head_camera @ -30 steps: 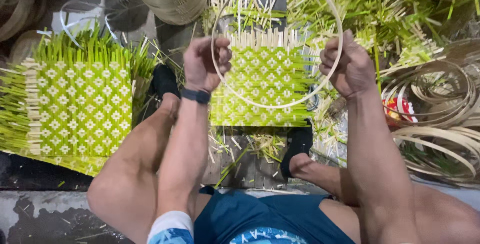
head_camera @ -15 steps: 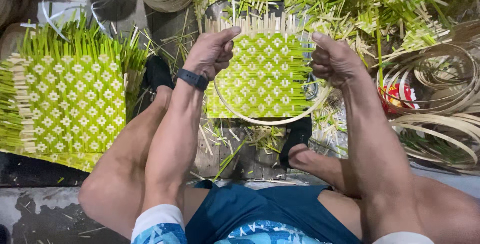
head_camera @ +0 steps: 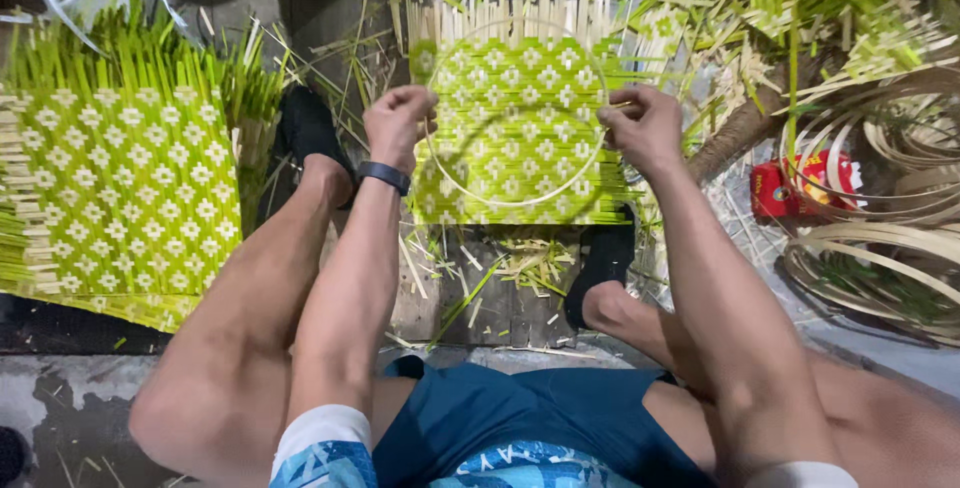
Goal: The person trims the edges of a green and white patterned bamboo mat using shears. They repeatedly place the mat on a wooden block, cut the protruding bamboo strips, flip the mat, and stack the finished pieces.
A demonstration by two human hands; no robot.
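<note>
A thin pale bamboo hoop (head_camera: 515, 202) lies flat against a square green-and-white woven mat (head_camera: 515, 133) in front of me. My left hand (head_camera: 398, 126) pinches the hoop's left side, and my right hand (head_camera: 640, 128) pinches its right side. Loose pale strip ends stick out from the mat's far edge. A dark band sits on my left wrist. My black shoes (head_camera: 305, 133) rest on either side of the mat.
A larger woven green mat (head_camera: 120, 188) lies to the left. Coils of bamboo strip (head_camera: 880, 258) and a small red packet (head_camera: 800, 188) sit at the right. Green and pale offcuts (head_camera: 760, 18) litter the far ground. A wooden board (head_camera: 500, 298) lies under the mat.
Both hands have brought the hoop down from a raised, upright hold until it rests on the woven mat. The hands came lower and closer to the mat.
</note>
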